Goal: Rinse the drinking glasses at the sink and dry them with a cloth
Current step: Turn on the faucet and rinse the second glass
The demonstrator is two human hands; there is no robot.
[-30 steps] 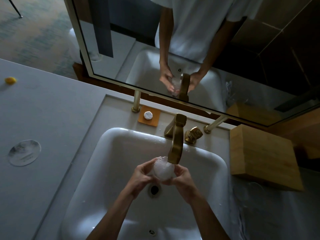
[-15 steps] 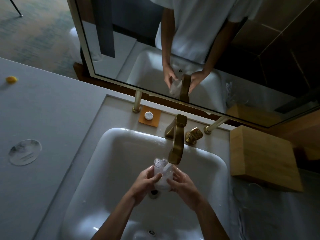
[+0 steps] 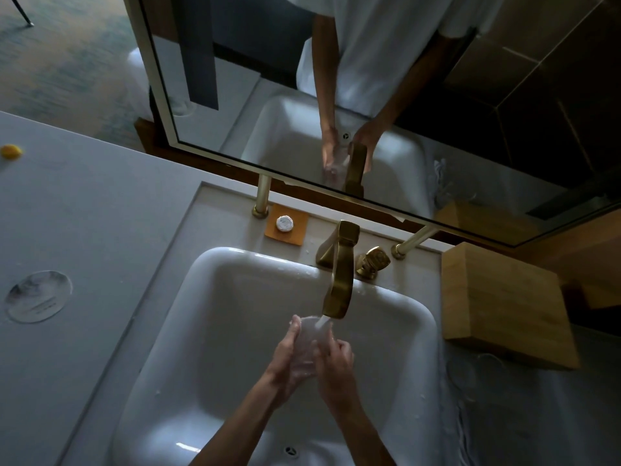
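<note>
A clear drinking glass [image 3: 307,341] is held over the white sink basin [image 3: 215,297], its mouth tipped up toward the brass faucet [image 3: 339,280]. Water runs from the spout onto the glass rim. My left hand [image 3: 285,361] wraps the glass from the left, and my right hand [image 3: 334,361] grips it from the right. A faint second clear glass [image 3: 470,371] stands on a pale cloth [image 3: 524,415] on the counter right of the sink.
A wooden box [image 3: 504,307] sits right of the faucet beside a brass handle [image 3: 373,260]. An orange dish with a round white soap [image 3: 285,224] lies behind the basin. A round clear lid [image 3: 38,295] and a small yellow object [image 3: 10,151] lie on the left counter. A mirror [image 3: 369,95] stands behind.
The glass has gone from mouth-up under the spout to tilted lengthwise between both hands, which shifted lower and nearer to me. Water still runs.
</note>
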